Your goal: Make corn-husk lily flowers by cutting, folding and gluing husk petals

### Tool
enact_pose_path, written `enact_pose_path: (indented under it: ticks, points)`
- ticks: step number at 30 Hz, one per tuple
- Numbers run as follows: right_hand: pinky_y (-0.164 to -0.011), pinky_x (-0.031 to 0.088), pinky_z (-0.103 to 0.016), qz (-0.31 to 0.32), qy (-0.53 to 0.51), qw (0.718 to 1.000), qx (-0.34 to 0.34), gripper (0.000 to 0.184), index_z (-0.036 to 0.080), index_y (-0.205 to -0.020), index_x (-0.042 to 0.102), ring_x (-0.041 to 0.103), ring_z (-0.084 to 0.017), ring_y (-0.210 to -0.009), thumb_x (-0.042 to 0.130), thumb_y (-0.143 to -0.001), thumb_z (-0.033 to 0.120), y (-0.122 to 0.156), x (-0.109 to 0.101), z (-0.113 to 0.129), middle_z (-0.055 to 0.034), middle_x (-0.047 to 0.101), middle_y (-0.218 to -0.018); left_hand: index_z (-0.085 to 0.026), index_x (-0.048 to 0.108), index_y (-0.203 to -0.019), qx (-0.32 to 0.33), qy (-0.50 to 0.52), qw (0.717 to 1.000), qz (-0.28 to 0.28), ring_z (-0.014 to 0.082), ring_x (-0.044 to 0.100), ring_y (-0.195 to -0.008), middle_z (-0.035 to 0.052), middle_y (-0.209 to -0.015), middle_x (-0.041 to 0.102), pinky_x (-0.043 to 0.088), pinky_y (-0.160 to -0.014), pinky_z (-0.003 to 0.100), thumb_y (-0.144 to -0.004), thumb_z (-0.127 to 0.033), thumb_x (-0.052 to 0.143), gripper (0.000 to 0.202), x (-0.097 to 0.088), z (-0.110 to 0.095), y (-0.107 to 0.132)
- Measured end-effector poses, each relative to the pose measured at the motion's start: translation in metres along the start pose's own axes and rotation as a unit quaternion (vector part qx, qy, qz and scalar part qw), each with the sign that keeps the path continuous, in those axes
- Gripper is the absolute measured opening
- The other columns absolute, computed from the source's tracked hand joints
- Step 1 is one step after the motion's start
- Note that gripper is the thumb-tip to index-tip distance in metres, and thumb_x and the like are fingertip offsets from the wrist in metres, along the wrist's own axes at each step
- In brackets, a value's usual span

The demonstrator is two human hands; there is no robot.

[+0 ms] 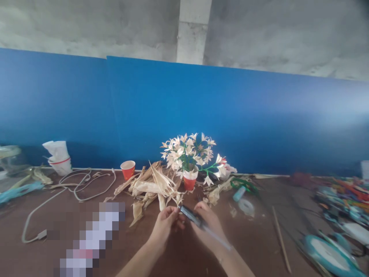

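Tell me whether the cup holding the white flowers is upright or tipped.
Upright: the red-and-white cup stands base down, the white flowers rising from its top.

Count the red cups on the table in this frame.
2: the left cup, beside the dried husks, and the middle cup, holding white flowers. Others may be hidden in the clutter at the right.

No readable text, label, brand, number or sign anywhere

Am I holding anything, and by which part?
Your right hand holds a dark, elongated tool near its rear, where a translucent rod emerges. Your left hand is at a cream, petalled flower; any hold is unclear.
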State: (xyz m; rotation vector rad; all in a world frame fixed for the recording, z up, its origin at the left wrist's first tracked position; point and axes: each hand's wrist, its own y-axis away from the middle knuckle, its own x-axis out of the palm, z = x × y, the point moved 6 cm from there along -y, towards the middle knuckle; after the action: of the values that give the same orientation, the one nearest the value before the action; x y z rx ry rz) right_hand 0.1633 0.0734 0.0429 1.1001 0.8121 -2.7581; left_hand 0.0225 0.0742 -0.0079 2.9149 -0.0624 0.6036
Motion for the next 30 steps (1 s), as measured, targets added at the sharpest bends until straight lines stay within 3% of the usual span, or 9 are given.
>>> enact_pose_path:
  ticks: [30]
  points:
    - [-0.059, 0.039, -0.02, 0.015, 0.058, 0.998, -0.012, 0.007, 0.019, -0.066, 0.05, 0.052, -0.012, -0.065, 0.049, -0.068, 0.013, 0.0005, 0.0009, 0.0012, -0.0002, 0.05, -0.076, -0.014, 0.051, -0.07, -0.003, 0.013, 1.0, 0.005, 0.0083, 0.056, -0.045, 0.003, -0.065, 0.067, 0.028, -0.042, 0.017, -0.066, -0.045, 0.067, 0.035, 0.0003, -0.0001, 0.0021]
